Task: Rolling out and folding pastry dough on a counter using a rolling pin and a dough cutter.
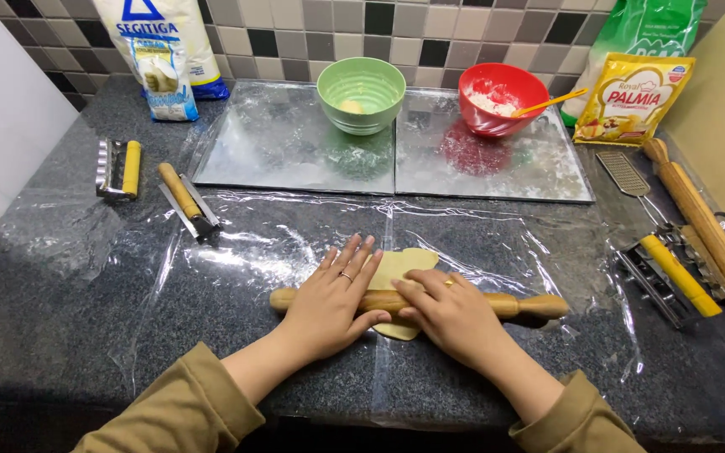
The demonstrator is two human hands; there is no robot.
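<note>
Both hands flat and open on wooden rolling pin (417, 304), left hand (329, 304) and right hand (455, 315) side by side pressing down, pale dough (396, 270) under pin on plastic sheet (253, 243), green bowl (361, 94) and red bowl (503, 99) behind on metal trays (287, 143)

You have a tan wooden rolling pin (513, 306) on pale yellow dough (396, 268), a green bowl (361, 92), a red bowl (501, 99), and speckled dark grey counter (44, 294).
</note>
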